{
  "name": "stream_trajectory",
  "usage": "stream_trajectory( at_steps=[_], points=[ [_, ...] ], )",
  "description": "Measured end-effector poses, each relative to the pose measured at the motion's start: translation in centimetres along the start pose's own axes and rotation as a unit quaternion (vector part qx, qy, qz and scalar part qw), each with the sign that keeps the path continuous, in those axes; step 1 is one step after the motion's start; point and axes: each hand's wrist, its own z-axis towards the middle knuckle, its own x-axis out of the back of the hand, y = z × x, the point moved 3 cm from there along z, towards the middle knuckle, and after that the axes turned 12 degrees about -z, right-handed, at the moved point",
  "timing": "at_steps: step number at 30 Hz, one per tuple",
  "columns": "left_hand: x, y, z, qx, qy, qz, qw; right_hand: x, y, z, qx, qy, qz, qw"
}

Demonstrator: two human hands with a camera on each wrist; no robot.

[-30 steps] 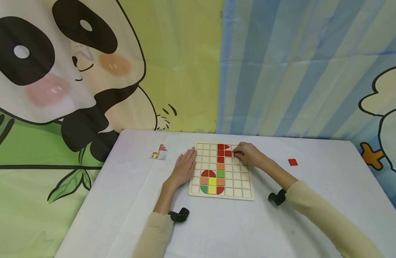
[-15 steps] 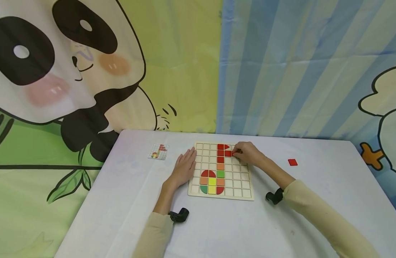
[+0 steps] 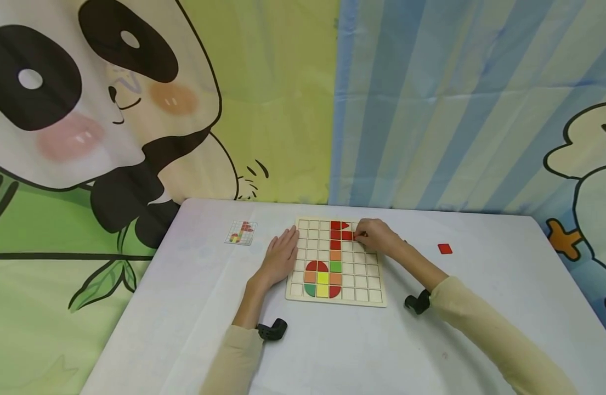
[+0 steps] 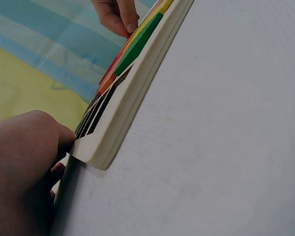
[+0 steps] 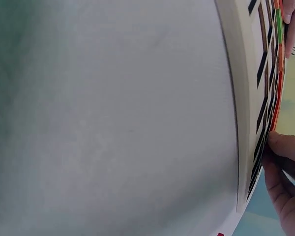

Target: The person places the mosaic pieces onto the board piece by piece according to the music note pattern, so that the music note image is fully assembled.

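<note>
A wooden grid board (image 3: 303,296) lies on the table with colored tiles set in its cells. Red squares and a red rounded triangle (image 3: 345,225) sit at its far edge; orange, green, yellow and red tiles lie nearer. My left hand (image 3: 281,256) rests with fingers extended along the board's left edge. With thumb and fingertips, my right hand (image 3: 377,237) pinches a small red tile (image 4: 129,35) low over the second row, just right of the red squares. Most of that tile is hidden by the fingers. The right wrist view shows the thumb (image 5: 284,146) right at the board's surface.
A small printed pattern card (image 3: 241,232) lies left of the board. One loose red square tile (image 3: 445,248) lies on the white table (image 3: 362,351) to the right. A cartoon-printed curtain (image 3: 283,109) stands behind the table.
My right hand has shifted slightly left, bringing the pinched red tile closer to the red squares. The left hand stays along the board's edge.
</note>
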Motion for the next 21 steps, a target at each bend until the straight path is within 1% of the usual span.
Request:
stream_trajectory(
  at_steps=[4,8,9,12,16,21],
  points=[
    [-0.2,-0.2,0.1,-0.002,-0.001,-0.001,1.0000,-0.2,-0.1,-0.4,-0.015,0.009,0.014,0.9998],
    [-0.4,-0.3,0.1,-0.002,-0.006,0.007,1.0000,-0.3,-0.3,-1.6,-0.018,0.021,0.011,0.9996],
    [-0.4,-0.4,0.1,-0.002,-0.006,0.006,1.0000,-0.3,-0.5,-1.9,-0.019,0.023,0.009,0.9995],
    [-0.1,-0.4,0.0,-0.001,0.000,0.005,1.0000,-0.2,-1.2,-3.2,-0.014,0.023,-0.019,0.9994],
    [0.0,-0.4,0.1,-0.004,0.005,0.003,1.0000,-0.3,-2.3,-5.3,-0.018,0.018,-0.047,0.9986],
    [-0.1,-0.3,0.2,-0.001,0.000,0.005,1.0000,-0.4,-3.4,-7.9,-0.006,0.016,-0.051,0.9985]
  ],
)
